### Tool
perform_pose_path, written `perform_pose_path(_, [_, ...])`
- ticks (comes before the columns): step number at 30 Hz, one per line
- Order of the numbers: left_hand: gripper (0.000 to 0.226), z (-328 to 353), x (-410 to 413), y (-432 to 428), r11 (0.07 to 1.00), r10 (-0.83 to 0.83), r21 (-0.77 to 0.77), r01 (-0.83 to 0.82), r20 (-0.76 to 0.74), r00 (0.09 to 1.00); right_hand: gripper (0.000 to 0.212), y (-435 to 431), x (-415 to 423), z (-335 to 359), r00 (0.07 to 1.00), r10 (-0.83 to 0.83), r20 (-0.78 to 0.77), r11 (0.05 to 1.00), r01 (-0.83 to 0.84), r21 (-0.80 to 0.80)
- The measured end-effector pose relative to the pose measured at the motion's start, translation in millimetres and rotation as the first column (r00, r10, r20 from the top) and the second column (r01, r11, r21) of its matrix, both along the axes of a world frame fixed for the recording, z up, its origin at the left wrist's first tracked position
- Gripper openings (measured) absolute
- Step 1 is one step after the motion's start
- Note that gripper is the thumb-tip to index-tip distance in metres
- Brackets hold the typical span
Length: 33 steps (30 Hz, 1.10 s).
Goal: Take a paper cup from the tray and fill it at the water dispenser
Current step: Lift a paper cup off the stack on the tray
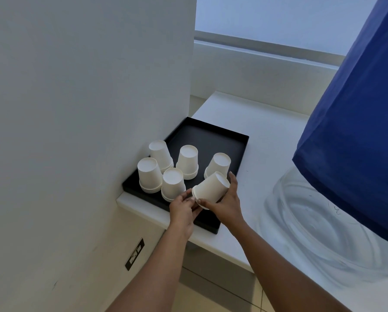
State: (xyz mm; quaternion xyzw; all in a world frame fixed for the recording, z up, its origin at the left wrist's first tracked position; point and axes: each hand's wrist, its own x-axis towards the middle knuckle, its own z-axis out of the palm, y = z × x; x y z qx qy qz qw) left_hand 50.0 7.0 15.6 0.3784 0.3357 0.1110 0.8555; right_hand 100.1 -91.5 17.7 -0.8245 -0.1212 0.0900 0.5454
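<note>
A black tray (213, 136) lies on a white counter against the wall, with several short stacks of upturned white paper cups (188, 161) in its near half. Over the tray's near right corner I hold a small stack of paper cups (211, 188) tilted on its side, base pointing up and right. My right hand (226, 203) wraps around the stack from below and the right. My left hand (184, 208) pinches the rim of the lowest cup at the stack's left end. The water dispenser's clear bottle (319, 224), partly under a blue cloth cover (357, 131), stands at the right.
A white wall (75, 109) rises directly left of the tray. The white counter (267, 143) runs back to a window sill. A black wall socket (134, 253) sits below the counter's edge, with tiled floor beneath.
</note>
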Motion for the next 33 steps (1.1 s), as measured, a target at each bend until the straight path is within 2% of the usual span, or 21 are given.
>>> perform_pose_path(4, [0.032,1.4,0.2,-0.2,0.996,0.036,-0.080,-0.038,-0.015,0.999,0.121,-0.9,-6.6,-4.7,0.994,-0.009,-0.108,0.998,0.016,0.066])
perform_pose_path(9, [0.032,2.5,-1.3,2.3,0.998,0.004,-0.057,-0.006,-0.035,0.999,0.114,-1.5,-9.0,-9.7,0.980,0.031,-0.195,0.991,-0.004,0.137])
perform_pose_path(17, [0.031,2.5,-4.1,1.5,0.999,-0.049,0.018,0.050,-0.069,0.996,0.103,-4.4,-6.1,-9.2,0.989,0.090,-0.121,0.993,-0.079,0.092])
perform_pose_path(24, [0.024,2.1,-3.1,-1.3,0.998,-0.018,0.063,0.024,-0.082,0.996,0.092,-2.9,-4.0,-6.5,0.996,0.034,-0.084,0.994,-0.024,0.109])
perform_pose_path(33, [0.028,-11.8,10.1,-4.9,0.976,0.092,0.213,-0.037,-0.258,0.962,0.080,-7.3,3.9,-2.1,0.991,0.001,-0.132,0.976,0.028,0.218])
